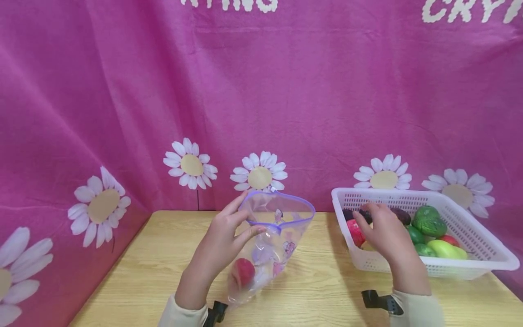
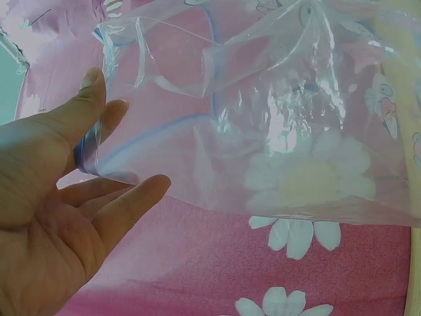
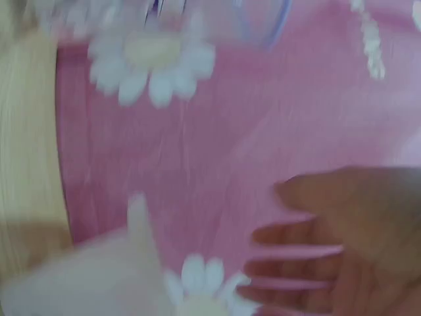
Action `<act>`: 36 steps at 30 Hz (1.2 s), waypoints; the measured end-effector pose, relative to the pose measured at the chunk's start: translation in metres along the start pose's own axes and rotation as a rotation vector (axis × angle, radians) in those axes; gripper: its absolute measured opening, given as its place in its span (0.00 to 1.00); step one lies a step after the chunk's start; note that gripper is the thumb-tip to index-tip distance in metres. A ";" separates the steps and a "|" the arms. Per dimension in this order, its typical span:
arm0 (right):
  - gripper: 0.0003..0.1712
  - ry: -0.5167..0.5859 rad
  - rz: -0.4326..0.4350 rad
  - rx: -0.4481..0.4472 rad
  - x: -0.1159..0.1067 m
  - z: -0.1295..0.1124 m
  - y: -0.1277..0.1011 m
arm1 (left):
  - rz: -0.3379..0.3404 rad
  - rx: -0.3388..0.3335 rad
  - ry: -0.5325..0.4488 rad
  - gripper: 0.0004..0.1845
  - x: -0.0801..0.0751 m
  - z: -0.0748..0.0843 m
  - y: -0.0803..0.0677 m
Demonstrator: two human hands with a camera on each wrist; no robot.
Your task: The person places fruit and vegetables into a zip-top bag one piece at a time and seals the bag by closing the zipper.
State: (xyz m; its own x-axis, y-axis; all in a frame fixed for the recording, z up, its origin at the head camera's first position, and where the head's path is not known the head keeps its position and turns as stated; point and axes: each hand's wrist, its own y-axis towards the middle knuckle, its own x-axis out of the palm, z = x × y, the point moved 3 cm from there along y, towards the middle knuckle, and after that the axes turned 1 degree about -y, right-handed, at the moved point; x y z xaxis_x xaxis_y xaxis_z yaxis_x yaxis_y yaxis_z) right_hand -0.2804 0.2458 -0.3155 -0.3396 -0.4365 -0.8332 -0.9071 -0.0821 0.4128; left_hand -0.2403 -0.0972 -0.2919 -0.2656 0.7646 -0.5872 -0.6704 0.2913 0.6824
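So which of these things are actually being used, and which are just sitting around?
In use:
left hand holding the clear bag open
red fruit inside the bag
right hand over the white basket of fruit

Just there:
wooden table
pink daisy cloth

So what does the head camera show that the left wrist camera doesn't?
Only the head view shows the wooden table, the white basket of toy fruit, the right hand reaching into it, and a red fruit low in the bag. Only the left wrist view shows the left hand's thumb and fingers pinching the bag's rim up close. Both show the left hand holding the clear zip bag and the pink daisy cloth.
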 end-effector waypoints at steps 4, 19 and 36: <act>0.32 -0.083 -0.249 0.166 0.006 0.037 -0.003 | -0.006 -0.007 -0.007 0.11 0.000 0.000 0.000; 0.51 -0.038 -0.474 0.371 0.020 0.066 -0.006 | -0.032 -0.011 -0.011 0.09 0.002 0.000 0.001; 0.48 0.020 -0.400 0.371 0.023 0.071 -0.003 | -0.066 -0.061 -0.025 0.08 0.007 0.002 0.003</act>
State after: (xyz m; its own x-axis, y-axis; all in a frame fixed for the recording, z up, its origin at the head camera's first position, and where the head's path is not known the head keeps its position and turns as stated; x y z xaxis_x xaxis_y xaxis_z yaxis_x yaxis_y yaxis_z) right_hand -0.3033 0.3002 -0.3618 0.0510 -0.4535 -0.8898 -0.9927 0.0746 -0.0950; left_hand -0.2424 -0.0903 -0.2931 -0.2024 0.7591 -0.6188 -0.7269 0.3070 0.6144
